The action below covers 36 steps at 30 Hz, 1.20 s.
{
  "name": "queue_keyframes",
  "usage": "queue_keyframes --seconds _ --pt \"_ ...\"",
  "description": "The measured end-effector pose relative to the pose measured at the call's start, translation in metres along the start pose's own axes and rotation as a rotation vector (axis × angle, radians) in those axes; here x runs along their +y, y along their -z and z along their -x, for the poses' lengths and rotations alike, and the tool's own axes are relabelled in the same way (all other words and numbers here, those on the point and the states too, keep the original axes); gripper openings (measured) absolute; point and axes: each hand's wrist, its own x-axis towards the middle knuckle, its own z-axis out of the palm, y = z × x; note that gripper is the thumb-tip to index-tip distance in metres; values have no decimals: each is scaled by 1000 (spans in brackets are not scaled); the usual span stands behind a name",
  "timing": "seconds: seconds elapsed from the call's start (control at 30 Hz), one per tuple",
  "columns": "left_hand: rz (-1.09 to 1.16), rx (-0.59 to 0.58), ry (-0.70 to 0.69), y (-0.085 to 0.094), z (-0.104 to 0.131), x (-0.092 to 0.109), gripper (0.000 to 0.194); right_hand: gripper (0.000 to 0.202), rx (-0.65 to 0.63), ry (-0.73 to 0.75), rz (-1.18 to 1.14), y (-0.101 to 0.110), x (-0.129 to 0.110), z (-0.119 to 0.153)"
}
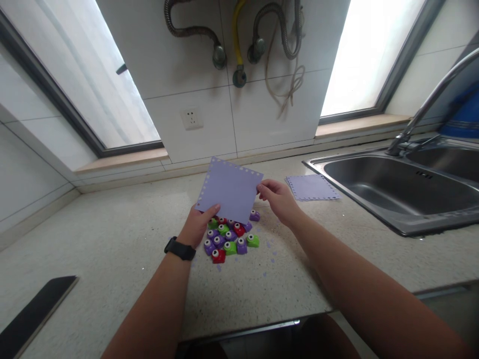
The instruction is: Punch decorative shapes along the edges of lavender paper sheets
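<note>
A square sheet of purple paper [232, 192] is held up at a tilt above the counter, with small holes punched along its left and top edges. My left hand [200, 219] grips its lower left corner, thumb on top and the other fingers hidden behind. At the right edge, my right hand [277, 197] has its fingers closed in a pinch on the paper. Below the sheet lies a cluster of small craft punches in purple, green and red, among them a red punch [218, 256] and a green punch [253, 241]. The sheet covers some of them.
A stack of purple sheets [313, 187] with punched edges lies right of my right hand, beside the steel sink [377, 187] and its faucet [430, 99]. Purple paper scraps [273, 260] dot the counter. A dark flat object [37, 311] rests at the left front.
</note>
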Motion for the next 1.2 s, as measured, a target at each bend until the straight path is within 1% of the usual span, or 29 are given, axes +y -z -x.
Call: queue_keyframes --seconds 0.1,0.2,0.33,0.57,0.73,0.87,1.0,1.2 --pt "43 10 9 2 0 0 46 21 8 -1 0 2 0 0" --pt "119 -15 11 2 0 2 39 22 17 -14 5 2 0 0" --pt "174 -49 39 2 1 6 41 22 17 -21 26 3 1 -1" --pt "113 -58 70 4 0 4 44 20 -14 5 -1 4 3 -1" --pt "109 -56 102 4 1 1 38 20 -48 10 4 2 4 1" --pt "79 -47 128 5 2 1 38 20 -64 -10 -6 0 1 3" --pt "71 -70 153 4 3 3 36 20 -78 0 -24 -1 -1 4" --pt "57 -107 167 3 5 4 42 22 -81 8 -15 -1 -1 3"
